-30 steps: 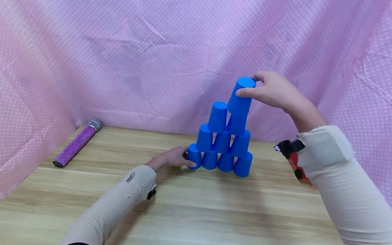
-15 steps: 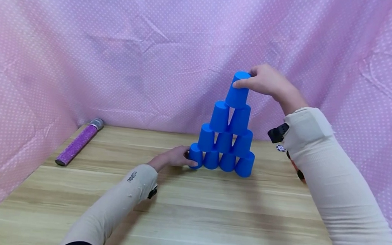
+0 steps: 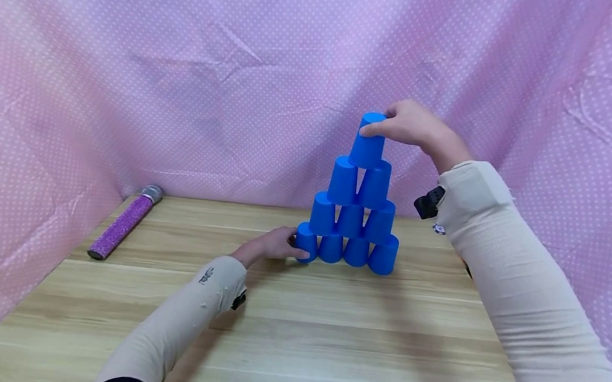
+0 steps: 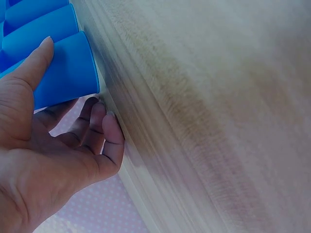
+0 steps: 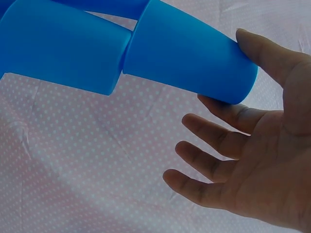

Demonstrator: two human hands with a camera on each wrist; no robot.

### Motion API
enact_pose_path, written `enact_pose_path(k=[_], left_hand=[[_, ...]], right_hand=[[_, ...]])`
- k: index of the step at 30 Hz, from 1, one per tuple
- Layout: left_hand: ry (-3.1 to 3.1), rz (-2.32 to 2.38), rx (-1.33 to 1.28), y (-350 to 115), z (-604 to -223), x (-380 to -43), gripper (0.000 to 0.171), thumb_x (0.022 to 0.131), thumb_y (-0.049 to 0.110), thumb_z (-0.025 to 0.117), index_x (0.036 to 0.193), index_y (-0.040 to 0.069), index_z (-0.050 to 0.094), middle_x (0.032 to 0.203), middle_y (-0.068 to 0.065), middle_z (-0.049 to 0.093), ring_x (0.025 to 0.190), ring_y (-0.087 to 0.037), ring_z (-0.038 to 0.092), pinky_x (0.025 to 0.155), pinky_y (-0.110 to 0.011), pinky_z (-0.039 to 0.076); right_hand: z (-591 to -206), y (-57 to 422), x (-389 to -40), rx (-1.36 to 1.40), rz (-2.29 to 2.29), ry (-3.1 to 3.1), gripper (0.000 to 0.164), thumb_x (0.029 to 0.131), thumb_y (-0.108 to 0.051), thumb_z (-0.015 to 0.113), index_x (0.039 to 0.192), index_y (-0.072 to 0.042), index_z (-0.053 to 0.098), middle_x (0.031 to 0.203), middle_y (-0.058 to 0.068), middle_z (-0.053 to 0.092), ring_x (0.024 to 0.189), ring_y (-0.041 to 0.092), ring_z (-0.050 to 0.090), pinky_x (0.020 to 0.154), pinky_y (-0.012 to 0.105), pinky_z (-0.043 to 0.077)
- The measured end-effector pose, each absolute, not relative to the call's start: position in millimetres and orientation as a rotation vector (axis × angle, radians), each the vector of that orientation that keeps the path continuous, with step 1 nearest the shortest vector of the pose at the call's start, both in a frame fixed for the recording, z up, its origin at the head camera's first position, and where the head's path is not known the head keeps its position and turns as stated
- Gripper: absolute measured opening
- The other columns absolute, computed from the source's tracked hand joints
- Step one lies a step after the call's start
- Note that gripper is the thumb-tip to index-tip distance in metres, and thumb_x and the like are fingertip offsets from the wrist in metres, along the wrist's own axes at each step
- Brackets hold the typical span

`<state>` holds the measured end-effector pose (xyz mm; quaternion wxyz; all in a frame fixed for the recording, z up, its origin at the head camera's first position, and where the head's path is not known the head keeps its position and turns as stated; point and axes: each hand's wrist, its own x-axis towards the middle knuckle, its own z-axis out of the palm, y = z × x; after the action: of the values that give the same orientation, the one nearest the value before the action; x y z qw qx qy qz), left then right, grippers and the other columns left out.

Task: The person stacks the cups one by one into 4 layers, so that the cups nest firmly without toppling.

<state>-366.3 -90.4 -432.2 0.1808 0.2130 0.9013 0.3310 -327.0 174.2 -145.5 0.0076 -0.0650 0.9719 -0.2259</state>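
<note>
Upside-down blue plastic cups stand in a pyramid on the wooden table [image 3: 271, 333]. At its peak, my right hand [image 3: 412, 124] pinches the top cup [image 3: 366, 152] near its base, thumb in front. That cup's rim sits on the two cups [image 3: 342, 182] below, close to them in the right wrist view too. The other three fingers of this hand [image 5: 262, 145] stay spread off the cup. Low on the left, my left hand [image 3: 278, 243] holds the bottom-row end cup [image 3: 307, 238], with thumb on the near side and index finger behind, as the left wrist view shows [image 4: 73, 73].
A purple glittery microphone [image 3: 124, 226] lies at the table's left. Behind my right sleeve [image 3: 516, 282], a poker chip [image 3: 438, 229] shows at the back right, with a mostly hidden dark object beside it. Pink dotted cloth [image 3: 238, 88] hangs around the table.
My right hand has brought the top cup left, from over the right-hand cup onto the pair below it. Its sleeve now covers most of the red object. The left hand keeps its hold.
</note>
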Motion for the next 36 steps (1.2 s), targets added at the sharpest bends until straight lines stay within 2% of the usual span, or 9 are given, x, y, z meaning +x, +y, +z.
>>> enact_pose_path(k=[9, 22, 28, 32, 36], left_hand=[[2.525, 0.956, 0.639, -89, -431, -366, 0.059, 0.093, 0.037, 0.072, 0.141, 0.013, 0.051, 0.136, -0.011, 0.062, 0.126, -0.029, 0.058, 0.11, -0.053, 0.044], [2.524, 0.948, 0.644, -88, -434, -366, 0.062, 0.093, 0.04, 0.072, 0.144, 0.014, 0.048, 0.136, -0.011, 0.061, 0.125, -0.029, 0.058, 0.111, -0.054, 0.044], [2.528, 0.942, 0.653, -86, -435, -365, 0.062, 0.091, 0.041, 0.073, 0.142, 0.013, 0.049, 0.132, -0.011, 0.063, 0.119, -0.028, 0.06, 0.107, -0.052, 0.047], [2.511, 0.962, 0.631, -90, -434, -365, 0.068, 0.089, 0.044, 0.074, 0.143, 0.012, 0.046, 0.129, -0.011, 0.062, 0.116, -0.028, 0.059, 0.105, -0.05, 0.048], [2.482, 1.029, 0.583, -102, -428, -368, 0.082, 0.089, 0.045, 0.074, 0.152, 0.011, 0.034, 0.139, -0.016, 0.055, 0.125, -0.032, 0.054, 0.108, -0.053, 0.046]], right_hand=[[-147, 172, -329, -0.198, -0.684, 3.049, 0.087, 0.094, -0.056, 0.055, 0.154, 0.002, 0.03, 0.155, 0.029, 0.038, 0.142, 0.05, 0.037, 0.112, 0.067, 0.035], [-151, 176, -327, -0.209, -0.684, 3.055, 0.092, 0.093, -0.059, 0.056, 0.157, 0.0, 0.025, 0.157, 0.028, 0.035, 0.142, 0.05, 0.037, 0.112, 0.068, 0.035], [-152, 185, -322, -0.233, -0.74, 3.019, 0.092, 0.093, -0.061, 0.054, 0.157, -0.001, 0.025, 0.159, 0.026, 0.032, 0.145, 0.049, 0.032, 0.113, 0.068, 0.033], [-153, 199, -314, -0.236, -0.734, 3.004, 0.096, 0.092, -0.065, 0.053, 0.158, -0.003, 0.021, 0.162, 0.025, 0.026, 0.146, 0.049, 0.029, 0.113, 0.07, 0.032], [-160, 218, -306, -0.237, -0.693, 2.99, 0.099, 0.093, -0.067, 0.052, 0.158, -0.001, 0.017, 0.161, 0.028, 0.025, 0.145, 0.05, 0.029, 0.112, 0.07, 0.032]])
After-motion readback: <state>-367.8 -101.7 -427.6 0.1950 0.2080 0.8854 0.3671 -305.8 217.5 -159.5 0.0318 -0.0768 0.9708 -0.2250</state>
